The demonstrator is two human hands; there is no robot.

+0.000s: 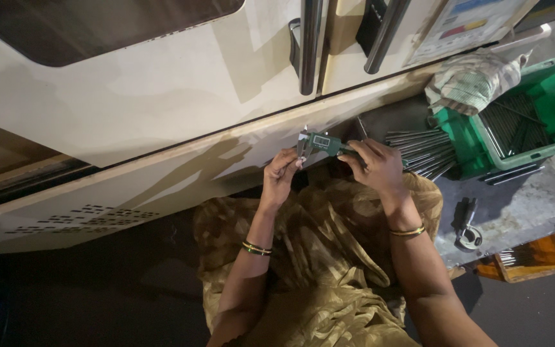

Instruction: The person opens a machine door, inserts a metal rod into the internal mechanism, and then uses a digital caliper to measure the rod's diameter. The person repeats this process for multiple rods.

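Gauging w/ caliper (321,142): right hand (375,166) wrapped round body, left hand (282,172) pinching small part at jaws. Keep jaws square, light thumb pressure. Rods (419,151) near on worktop (521,205).

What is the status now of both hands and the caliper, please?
Right hand grips digital caliper body. Left hand pinches at its jaws; any part there too small to tell. Metal rods lie just right, not blocking.

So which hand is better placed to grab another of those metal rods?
Probably the right hand: it holds the caliper right beside the metal rods. The left hand pinches at the caliper's jaws, farther away.
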